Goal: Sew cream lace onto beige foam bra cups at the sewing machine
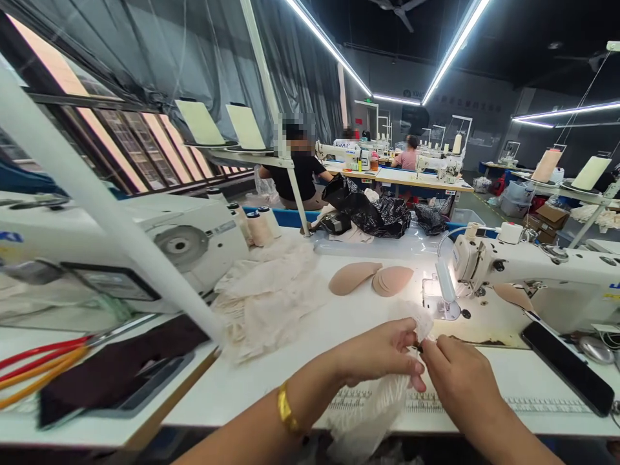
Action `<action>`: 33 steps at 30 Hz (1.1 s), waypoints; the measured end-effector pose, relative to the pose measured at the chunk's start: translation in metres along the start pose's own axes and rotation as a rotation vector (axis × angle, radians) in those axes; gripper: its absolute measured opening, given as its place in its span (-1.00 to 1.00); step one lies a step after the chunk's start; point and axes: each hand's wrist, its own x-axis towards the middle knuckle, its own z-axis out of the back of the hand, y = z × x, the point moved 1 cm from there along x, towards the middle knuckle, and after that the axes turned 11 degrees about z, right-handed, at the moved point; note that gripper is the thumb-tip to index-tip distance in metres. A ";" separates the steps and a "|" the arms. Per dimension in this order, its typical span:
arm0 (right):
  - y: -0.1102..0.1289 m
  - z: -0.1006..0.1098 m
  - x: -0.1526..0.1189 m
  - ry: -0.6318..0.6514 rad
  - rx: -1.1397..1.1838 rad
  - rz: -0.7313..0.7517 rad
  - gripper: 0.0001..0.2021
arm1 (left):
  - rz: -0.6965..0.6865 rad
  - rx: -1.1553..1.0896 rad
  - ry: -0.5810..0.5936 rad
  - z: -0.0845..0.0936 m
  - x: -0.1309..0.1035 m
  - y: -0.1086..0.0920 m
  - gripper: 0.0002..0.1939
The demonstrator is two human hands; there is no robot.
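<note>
A strip of sheer off-white fabric runs through my left hand, its end hanging over the table's front edge. My left fingers are closed on it, and a gathered bit stands up above them. Close beside, almost touching the left fingertips, my right hand is curled shut with its knuckles up. A tiny dark thing shows between the two hands; what the right fingers grip is hidden. Beyond the hands, beige bra-cup pads lie overlapped beside a larger pad. Under the hands runs a ruler strip.
A lit sewing machine stands right, with a black phone before it. Crumpled cream fabric lies left, near thread cones and a slanted white pole. Black plastic bags sit behind; people sit farther back.
</note>
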 end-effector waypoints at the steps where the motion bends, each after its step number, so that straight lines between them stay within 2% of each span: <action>1: -0.003 -0.004 -0.010 0.047 0.019 -0.034 -0.76 | -0.003 0.070 -0.025 0.005 -0.004 -0.002 -0.59; 3: -0.018 -0.009 -0.037 0.146 0.047 -0.113 -0.81 | -0.035 0.261 -0.180 0.025 -0.020 -0.009 -0.63; 4: -0.029 -0.010 -0.053 0.171 0.042 -0.154 -0.83 | -0.066 0.370 -0.319 0.038 -0.029 -0.012 -0.64; 7: -0.066 -0.007 -0.095 0.262 -0.016 -0.237 -0.78 | -0.204 0.669 -0.886 0.077 -0.055 -0.018 -0.62; 8: -0.077 -0.004 -0.103 0.259 -0.046 -0.247 -0.76 | -0.254 0.761 -1.008 0.085 -0.057 -0.015 -0.58; 9: -0.085 0.000 -0.107 0.237 -0.068 -0.251 -0.73 | -0.301 0.845 -1.063 0.089 -0.053 -0.010 -0.56; 10: -0.089 0.005 -0.107 0.200 -0.081 -0.254 -0.70 | -0.341 0.927 -1.034 0.088 -0.044 -0.002 -0.54; 12: -0.086 0.013 -0.095 0.107 -0.042 -0.262 -0.67 | -0.430 1.058 -0.851 0.078 -0.012 0.015 -0.51; 14: -0.071 0.018 -0.076 0.038 0.096 -0.288 -0.66 | -0.492 1.167 -0.665 0.059 0.026 0.027 -0.43; 16: -0.050 0.017 -0.059 0.042 0.306 -0.342 -0.63 | -0.485 1.222 -0.582 0.040 0.058 0.025 -0.42; 18: -0.031 0.012 -0.050 0.111 0.514 -0.438 -0.60 | -0.379 1.169 -0.530 0.024 0.072 0.011 -0.76; 19: -0.024 0.008 -0.048 0.132 0.599 -0.504 -0.62 | -0.346 1.136 -0.535 0.017 0.073 0.002 -0.91; 21: -0.017 -0.001 -0.045 0.101 0.734 -0.660 -0.65 | -0.322 1.071 -0.579 0.006 0.062 -0.015 -0.78; 24: -0.016 -0.014 -0.040 -0.073 0.966 -0.874 -0.50 | -0.357 0.865 -0.643 -0.004 0.038 -0.025 -0.73; 28: -0.018 -0.027 -0.027 -0.251 1.365 -0.990 -0.57 | -0.333 0.235 -0.553 -0.006 0.021 -0.006 -0.64; 31: -0.018 -0.030 -0.023 -0.251 1.445 -1.030 -0.57 | -0.228 -0.158 -0.467 -0.006 0.019 0.014 -0.56; 33: -0.017 -0.029 -0.022 -0.202 1.428 -0.997 -0.56 | -0.156 -0.330 -0.399 -0.009 0.019 0.023 -0.54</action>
